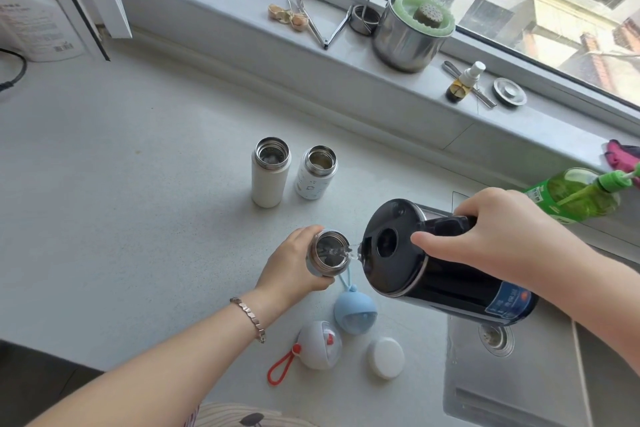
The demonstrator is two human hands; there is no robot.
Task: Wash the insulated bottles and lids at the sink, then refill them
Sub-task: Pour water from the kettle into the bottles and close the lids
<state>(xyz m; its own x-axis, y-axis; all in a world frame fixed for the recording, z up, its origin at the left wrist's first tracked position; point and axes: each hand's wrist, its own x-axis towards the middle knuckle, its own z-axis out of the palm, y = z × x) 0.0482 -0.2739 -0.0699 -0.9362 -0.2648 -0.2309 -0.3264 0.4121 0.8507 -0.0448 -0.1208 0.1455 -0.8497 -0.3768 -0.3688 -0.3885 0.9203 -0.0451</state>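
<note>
My left hand [294, 270] grips an open steel-mouthed bottle [327, 253] standing on the counter. My right hand [491, 236] holds the handle of a black electric kettle [433, 270], tilted so water streams from its spout into that bottle. Two more open bottles stand farther back: a plain white one [270, 173] and a shorter patterned white one [316, 173]. Three lids lie near the counter's front: a blue one [355, 310] with a strap, a white one with a red loop [318, 348], and a flat white one [385, 357].
The sink [502, 374] lies at the lower right, under the kettle. A green detergent bottle [575, 198] stands behind my right hand. On the windowsill sit a steel pot [405, 42], tongs [322, 28], a small spray bottle [464, 81] and a drain stopper [509, 92].
</note>
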